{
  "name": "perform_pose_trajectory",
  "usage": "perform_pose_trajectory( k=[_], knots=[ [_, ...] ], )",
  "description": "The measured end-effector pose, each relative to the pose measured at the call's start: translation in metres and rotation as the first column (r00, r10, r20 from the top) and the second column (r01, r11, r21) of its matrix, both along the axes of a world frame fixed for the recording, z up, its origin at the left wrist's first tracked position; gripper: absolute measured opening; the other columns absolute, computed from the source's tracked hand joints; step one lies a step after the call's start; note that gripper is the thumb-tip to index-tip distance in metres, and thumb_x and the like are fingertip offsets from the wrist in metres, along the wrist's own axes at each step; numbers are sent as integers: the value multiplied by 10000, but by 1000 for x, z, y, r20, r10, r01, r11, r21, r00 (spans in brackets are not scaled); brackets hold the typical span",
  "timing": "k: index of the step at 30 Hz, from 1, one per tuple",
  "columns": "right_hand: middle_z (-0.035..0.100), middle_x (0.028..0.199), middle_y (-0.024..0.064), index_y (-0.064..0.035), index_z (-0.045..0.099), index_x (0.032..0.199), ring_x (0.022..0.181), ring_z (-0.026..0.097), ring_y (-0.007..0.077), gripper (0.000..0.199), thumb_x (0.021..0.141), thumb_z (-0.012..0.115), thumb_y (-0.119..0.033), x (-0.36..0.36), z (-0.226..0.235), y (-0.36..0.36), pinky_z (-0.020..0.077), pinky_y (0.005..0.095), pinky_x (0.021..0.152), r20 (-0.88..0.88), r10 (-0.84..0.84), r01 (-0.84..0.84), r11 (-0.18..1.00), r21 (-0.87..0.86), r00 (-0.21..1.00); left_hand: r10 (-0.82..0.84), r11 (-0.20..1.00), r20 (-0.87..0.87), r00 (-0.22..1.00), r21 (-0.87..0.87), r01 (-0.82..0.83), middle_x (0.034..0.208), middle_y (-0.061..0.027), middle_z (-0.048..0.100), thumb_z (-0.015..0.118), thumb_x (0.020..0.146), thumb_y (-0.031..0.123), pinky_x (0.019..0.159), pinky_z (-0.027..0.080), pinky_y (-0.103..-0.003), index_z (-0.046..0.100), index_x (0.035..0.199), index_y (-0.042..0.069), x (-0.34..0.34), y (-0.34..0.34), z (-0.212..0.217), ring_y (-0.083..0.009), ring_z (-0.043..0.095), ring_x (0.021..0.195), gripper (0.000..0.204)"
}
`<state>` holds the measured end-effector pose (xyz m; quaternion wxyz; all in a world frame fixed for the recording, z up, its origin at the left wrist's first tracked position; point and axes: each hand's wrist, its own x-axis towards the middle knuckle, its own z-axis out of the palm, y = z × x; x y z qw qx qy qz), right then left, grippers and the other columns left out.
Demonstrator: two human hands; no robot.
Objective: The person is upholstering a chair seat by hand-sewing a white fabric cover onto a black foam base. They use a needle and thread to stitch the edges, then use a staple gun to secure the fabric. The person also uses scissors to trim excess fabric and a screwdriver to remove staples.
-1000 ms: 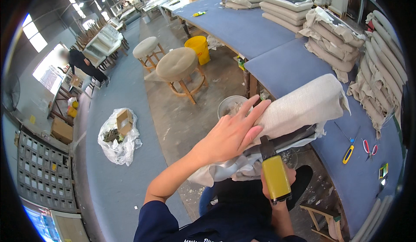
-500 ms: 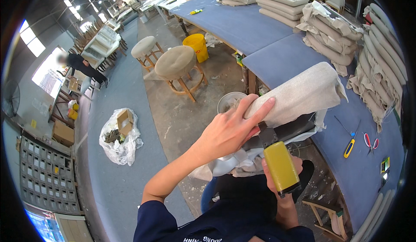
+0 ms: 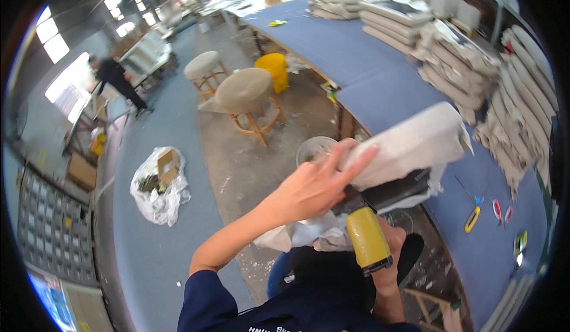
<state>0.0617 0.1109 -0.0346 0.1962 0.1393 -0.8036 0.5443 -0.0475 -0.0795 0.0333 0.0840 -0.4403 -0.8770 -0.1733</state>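
Left hand [image 3: 309, 186]: lying flat, fingers spread apart, pressing on the near end of the long cream fabric-covered cushion panel [image 3: 409, 148]; the panel is resting at the edge of the blue felt-topped workbench [image 3: 380, 76], over a dark base; right hand [image 3: 389, 249]: wrapping closed around a yellow-handled stapling tool [image 3: 368, 237], just below the panel; white loose cloth [image 3: 303, 234] is hanging beneath the left wrist; a yellow utility knife [image 3: 472, 219] and red scissors [image 3: 502, 210] are lying on the bench, well apart.
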Motion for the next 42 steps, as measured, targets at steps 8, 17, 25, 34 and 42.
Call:
perform_pose_trajectory(
  k=[8, 17, 25, 34, 42],
  knots=[
    [655, 1022, 196, 18, 638, 1070, 866, 646, 347, 333, 826, 790, -150, 14, -44, 79, 480, 405, 733, -253, -18, 131, 889, 438, 967, -129, 900, 301, 945, 436, -17, 1468, -195, 426, 803, 796, 140, 1000, 489, -426, 283, 1566, 73, 11, -48, -38, -359, 636, 1119, 932],
    [641, 1254, 188, 43, 607, 1267, 1173, 609, 278, 391, 912, 695, -96, 61, -97, 386, 451, 400, 1040, 36, -682, 654, 714, 250, 731, -106, 698, 534, 839, 641, -319, 1281, -154, 629, 827, 776, 206, 1064, 431, -379, 568, 1355, 16, 16, -58, -102, -264, 596, 1218, 662],
    [681, 1127, 225, -34, 597, 1245, 1102, 620, 444, 442, 847, 730, -174, 67, -166, 507, 512, 531, 917, 76, -960, 557, 219, 801, 269, 410, 753, 314, 857, 413, -512, 1323, -218, 584, 687, 854, 326, 1023, 458, -407, 530, 1335, -59, 43, -84, -105, -301, 589, 1195, 635],
    [618, 1188, 144, -51, 679, 1123, 1129, 562, 339, 403, 910, 634, -391, 54, -199, 437, 450, 501, 942, -259, -957, 607, -131, 784, 129, 115, 870, 223, 968, 447, -206, 1371, -245, 521, 659, 913, 359, 1146, 331, -497, 386, 1459, -57, 49, 71, -29, -372, 514, 1277, 739],
    [531, 1261, 135, -130, 682, 1225, 1208, 490, 313, 383, 854, 694, -223, -2, -232, 379, 373, 448, 1067, -147, -940, 837, 193, 512, 307, -106, 947, 441, 891, 318, -44, 1431, -241, 450, 738, 870, 273, 1150, 312, -497, 352, 1455, -19, 84, 147, 53, -353, 450, 1325, 758]
  ],
)
